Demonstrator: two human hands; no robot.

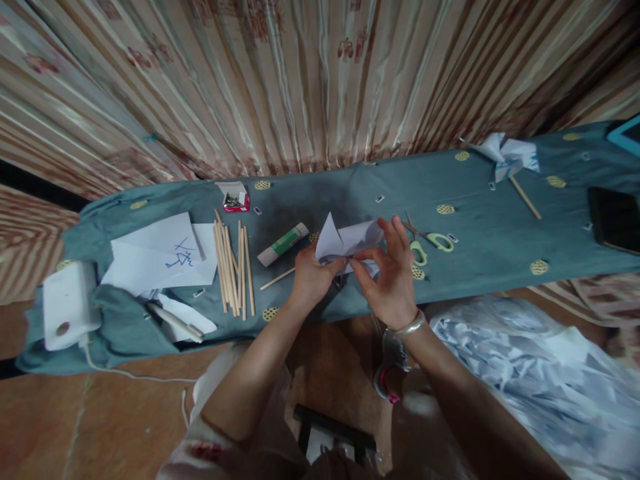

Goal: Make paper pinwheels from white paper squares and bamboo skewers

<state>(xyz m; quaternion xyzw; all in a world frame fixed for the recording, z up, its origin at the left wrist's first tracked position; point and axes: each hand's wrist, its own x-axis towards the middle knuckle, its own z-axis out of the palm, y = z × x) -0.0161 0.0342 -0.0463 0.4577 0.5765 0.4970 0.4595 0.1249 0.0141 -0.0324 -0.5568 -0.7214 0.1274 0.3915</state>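
A folded white paper [355, 240] with a pointed flap standing up is held between my two hands over the middle of the table. My left hand [314, 277] grips its lower left side, the thumb pressed on the paper. My right hand [387, 277] pinches at the paper's centre with thumb and forefinger, the other fingers raised; anything small in the pinch cannot be made out. A thin wooden stick [278, 279] pokes out left of my left hand. Just beyond that hand lies a green and white glue stick [283, 245]. Green-handled scissors [425, 241] rest right of my right hand.
Several wooden sticks [234, 270] lie left of the glue, below a small red box [236, 200] of pins. Farther left are paper sheets [155, 253] and a white power box [70, 305]. A paper pinwheel [510, 157] and a dark phone [614, 217] lie right.
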